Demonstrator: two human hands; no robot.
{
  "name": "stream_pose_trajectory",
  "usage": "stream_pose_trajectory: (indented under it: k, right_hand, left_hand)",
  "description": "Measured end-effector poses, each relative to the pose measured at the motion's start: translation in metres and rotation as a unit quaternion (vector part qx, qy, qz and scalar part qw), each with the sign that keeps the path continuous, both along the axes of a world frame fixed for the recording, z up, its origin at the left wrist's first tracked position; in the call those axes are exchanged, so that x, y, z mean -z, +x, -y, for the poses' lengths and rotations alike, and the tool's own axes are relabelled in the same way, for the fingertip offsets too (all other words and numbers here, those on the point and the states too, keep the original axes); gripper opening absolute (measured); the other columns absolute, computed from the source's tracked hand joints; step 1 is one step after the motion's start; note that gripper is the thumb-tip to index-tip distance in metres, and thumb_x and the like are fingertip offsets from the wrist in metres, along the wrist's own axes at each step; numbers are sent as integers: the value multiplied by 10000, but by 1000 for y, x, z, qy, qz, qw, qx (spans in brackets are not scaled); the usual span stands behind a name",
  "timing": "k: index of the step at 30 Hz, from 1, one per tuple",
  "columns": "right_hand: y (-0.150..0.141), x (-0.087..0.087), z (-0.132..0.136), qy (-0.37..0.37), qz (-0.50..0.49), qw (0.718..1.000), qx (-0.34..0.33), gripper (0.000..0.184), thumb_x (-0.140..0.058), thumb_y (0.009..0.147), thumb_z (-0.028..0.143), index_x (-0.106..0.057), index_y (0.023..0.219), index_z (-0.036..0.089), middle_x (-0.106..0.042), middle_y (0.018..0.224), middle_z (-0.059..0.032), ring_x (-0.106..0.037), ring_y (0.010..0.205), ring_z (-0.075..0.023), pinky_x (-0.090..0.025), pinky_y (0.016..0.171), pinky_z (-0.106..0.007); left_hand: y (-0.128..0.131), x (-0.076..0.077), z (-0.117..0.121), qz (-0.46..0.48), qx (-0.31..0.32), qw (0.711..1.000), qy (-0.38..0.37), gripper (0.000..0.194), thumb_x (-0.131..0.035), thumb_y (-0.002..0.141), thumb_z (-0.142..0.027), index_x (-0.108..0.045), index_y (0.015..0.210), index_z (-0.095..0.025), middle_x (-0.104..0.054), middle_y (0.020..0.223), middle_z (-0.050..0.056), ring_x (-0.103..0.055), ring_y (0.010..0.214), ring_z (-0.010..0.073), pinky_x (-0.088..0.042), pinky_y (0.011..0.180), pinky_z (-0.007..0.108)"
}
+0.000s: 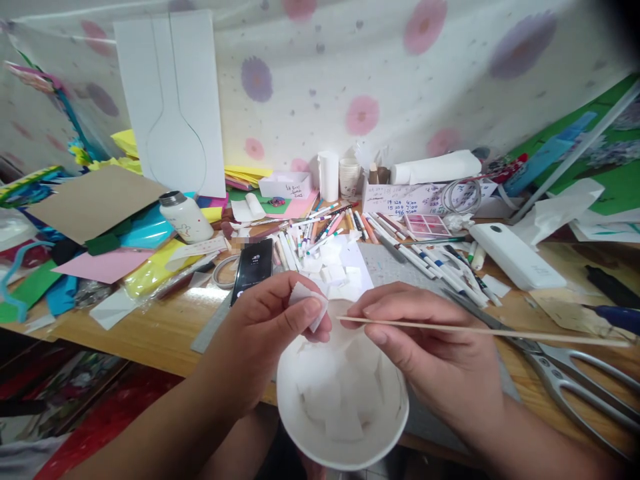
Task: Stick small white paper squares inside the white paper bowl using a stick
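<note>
A small piece of white paper (311, 308) is pinched between the thumb and fingers of my left hand (270, 317). In my right hand (430, 327) lies a thin wooden stick (475, 329), held between thumb and fingers, its tip pointing left toward the paper but apart from it. Below both hands is a white bowl-shaped piece (345, 453), with overlapping white paper scraps (343, 400) inside it. More cut white paper pieces (340, 275) lie on the table just beyond my hands.
Large scissors (550, 373) lie at the right, near a white power bank (517, 255). Many marker pens (320, 233) spread across the middle. A phone (253, 263), tape roll (225, 272) and white bottle (185, 218) stand or lie left. A white board (173, 100) leans behind.
</note>
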State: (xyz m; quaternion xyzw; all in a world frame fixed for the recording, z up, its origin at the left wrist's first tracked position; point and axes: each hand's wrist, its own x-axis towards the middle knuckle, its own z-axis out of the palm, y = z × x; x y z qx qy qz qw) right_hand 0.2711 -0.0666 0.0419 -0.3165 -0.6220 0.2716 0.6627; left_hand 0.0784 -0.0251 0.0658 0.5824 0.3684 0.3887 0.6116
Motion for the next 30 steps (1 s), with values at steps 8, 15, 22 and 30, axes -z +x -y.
stream_pose_trajectory:
  k: [8, 15, 22, 30]
  right_hand:
    - [3, -1, 4, 22, 30, 999, 12, 287, -788, 810, 19, -825, 938, 273, -842, 891, -24, -801, 838, -189, -668, 768, -294]
    - [2, -3, 4, 43, 53, 997, 24, 252, -769, 838, 57, -824, 952, 274, -843, 886, -42, -802, 822, -215, -679, 748, -329]
    - [0, -1, 5, 42, 42, 998, 15, 294, -770, 838, 31, -826, 992, 276, -840, 917, -35, -797, 859, -191, -673, 771, -285]
    - [0, 1, 6, 42, 37, 998, 1, 333, -773, 836, 30, -828, 1031, 293, -842, 954, -17, -793, 891, -168, -662, 816, -258]
  left_hand:
    - [-2, 3, 0, 47, 31, 995, -84, 214, -800, 847, -372, -695, 768, -202, -698, 709, -20, -582, 677, 130, -458, 659, 251]
    - [3, -1, 2, 46, 18, 995, -86, 216, -779, 850, -337, -697, 708, -195, -690, 675, -15, -586, 646, 126, -469, 647, 249]
    - [2, -1, 5, 80, 26, 988, -129, 229, -800, 833, -365, -703, 714, -195, -688, 690, -13, -595, 643, 127, -482, 635, 243]
    - [4, -3, 3, 82, 29, 986, -140, 255, -803, 827, -379, -702, 698, -185, -688, 685, -8, -578, 627, 115, -464, 624, 231]
